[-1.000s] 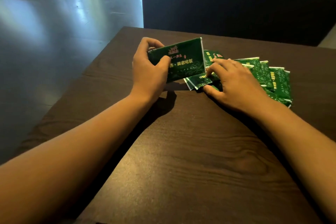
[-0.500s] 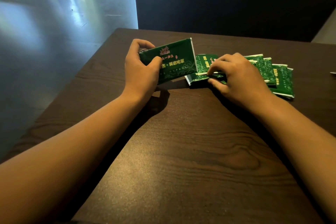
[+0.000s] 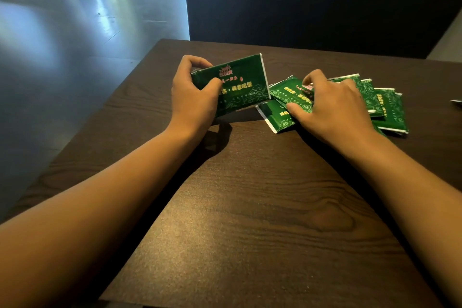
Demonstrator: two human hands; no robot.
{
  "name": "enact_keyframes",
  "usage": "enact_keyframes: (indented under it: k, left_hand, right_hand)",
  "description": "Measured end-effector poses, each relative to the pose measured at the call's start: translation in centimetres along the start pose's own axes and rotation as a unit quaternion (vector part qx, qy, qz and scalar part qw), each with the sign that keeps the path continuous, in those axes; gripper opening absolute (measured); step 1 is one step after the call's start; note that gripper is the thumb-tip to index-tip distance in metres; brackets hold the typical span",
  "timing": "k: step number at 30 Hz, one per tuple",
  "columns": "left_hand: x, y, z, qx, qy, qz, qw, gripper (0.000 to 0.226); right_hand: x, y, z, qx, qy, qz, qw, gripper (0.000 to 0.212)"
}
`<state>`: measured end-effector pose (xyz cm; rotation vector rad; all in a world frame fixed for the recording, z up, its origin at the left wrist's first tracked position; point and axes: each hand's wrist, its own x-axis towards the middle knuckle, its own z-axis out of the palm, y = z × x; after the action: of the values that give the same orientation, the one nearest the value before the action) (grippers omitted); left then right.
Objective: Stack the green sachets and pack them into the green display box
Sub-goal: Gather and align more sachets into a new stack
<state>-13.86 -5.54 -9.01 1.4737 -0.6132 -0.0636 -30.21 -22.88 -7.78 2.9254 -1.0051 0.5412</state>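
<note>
**While box is held ready, sachets not yet gathered**

Since the left hand (image 3: pixel 193 100) grips the green box (image 3: pixel 240 82) by its left end, thumb on the front and fingers curled over the top, the box stands tilted on the table (image 3: pixel 250 207), probably kept steady for loading. Just right of it, the right hand (image 3: pixel 332 105) pinches the top sachet (image 3: pixel 287 91) between thumb and curled fingers, likely to pull it off. Remaining sachets (image 3: pixel 390 110) lie fanned and overlapping under and beyond that hand, so stacking looks barely started.
</note>
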Motion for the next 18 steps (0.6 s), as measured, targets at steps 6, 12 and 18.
enact_keyframes:
  k: [6, 12, 18]
  left_hand:
    - [0.04, -0.19, 0.07, 0.014, -0.006, 0.0, 1.0, 0.021]
    - [0.13, -0.38, 0.1, 0.02, -0.024, -0.011, 0.999, 0.02]
    - [0.16, -0.32, 0.13, 0.035, -0.049, -0.017, 0.998, 0.024]
  right_hand:
    - [0.03, 0.44, -0.15, 0.09, 0.088, -0.021, 0.992, 0.084]
    - [0.13, 0.56, -0.31, 0.189, 0.139, 0.018, 0.972, 0.074]
    - [0.05, 0.85, -0.83, 0.331, 0.239, 0.025, 0.912, 0.027]
